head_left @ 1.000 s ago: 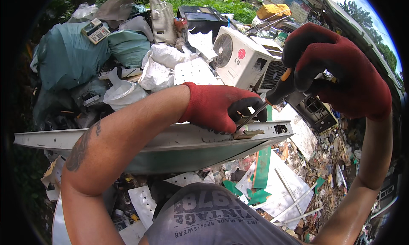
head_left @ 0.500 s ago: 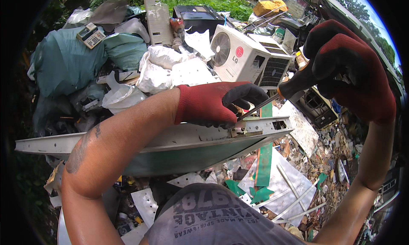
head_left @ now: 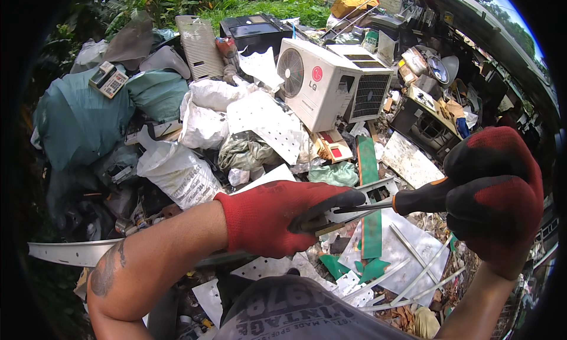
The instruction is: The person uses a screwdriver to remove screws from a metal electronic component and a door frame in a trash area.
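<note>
My right hand (head_left: 496, 192), in a red and black glove, is closed around the dark, orange-trimmed handle of a screwdriver (head_left: 422, 198). Its shaft points left, roughly level, and the tip ends beside the thumb of my left hand (head_left: 274, 216). That hand, gloved alike, is wrapped over the edge of a long white metal panel (head_left: 74, 253). The panel's cut-out right end shows past my fingertips, under the shaft. My forearm and glove hide most of its middle. Whether the tip touches the panel is hard to make out.
Beyond my hands, a white air-conditioner outdoor unit (head_left: 319, 83) stands among scrap. White sacks (head_left: 177, 177) and green bags (head_left: 77, 118) are heaped at left. A green strip (head_left: 371, 222) and a pale sheet (head_left: 390, 245) lie below the screwdriver. A dark appliance casing (head_left: 422, 118) sits at right.
My right hand has come down with the screwdriver, whose shaft has gone from steep to nearly level. My left hand and the panel sit lower, and the panel has tilted.
</note>
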Motion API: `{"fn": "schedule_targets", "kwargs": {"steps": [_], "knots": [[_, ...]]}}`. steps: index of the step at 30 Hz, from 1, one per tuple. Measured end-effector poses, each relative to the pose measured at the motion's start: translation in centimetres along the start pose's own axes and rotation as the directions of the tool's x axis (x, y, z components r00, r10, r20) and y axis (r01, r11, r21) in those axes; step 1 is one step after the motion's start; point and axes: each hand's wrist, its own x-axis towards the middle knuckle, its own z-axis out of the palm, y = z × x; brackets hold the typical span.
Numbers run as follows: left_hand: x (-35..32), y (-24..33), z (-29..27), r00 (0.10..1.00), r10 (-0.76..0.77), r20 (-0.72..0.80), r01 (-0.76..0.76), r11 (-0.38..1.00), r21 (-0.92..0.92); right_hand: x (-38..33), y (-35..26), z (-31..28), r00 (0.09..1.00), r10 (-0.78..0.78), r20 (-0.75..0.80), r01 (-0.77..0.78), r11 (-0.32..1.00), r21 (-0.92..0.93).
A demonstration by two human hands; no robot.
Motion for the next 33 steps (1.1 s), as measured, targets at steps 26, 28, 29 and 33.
{"fn": "schedule_targets", "kwargs": {"steps": [26,28,29,33], "knots": [[-0.3,-0.8,1.1,0.970,0.215,-0.115,-0.214,0.977,0.019,-1.2,2.0,2.1,0.995,0.079,-0.057,-0.071,0.989,0.129],[-0.3,-0.7,1.1,0.975,0.197,-0.107,-0.197,0.980,0.010,-1.2,2.1,1.9,0.995,0.075,-0.059,-0.066,0.988,0.137],[0.0,-0.7,1.0,0.970,0.224,-0.097,-0.224,0.975,0.011,-1.3,1.6,1.5,0.994,0.092,-0.061,-0.085,0.990,0.115],[-0.1,-0.6,1.1,0.970,0.210,-0.121,-0.210,0.978,0.015,-0.8,2.0,2.2,0.993,0.087,-0.073,-0.077,0.988,0.131]]}}
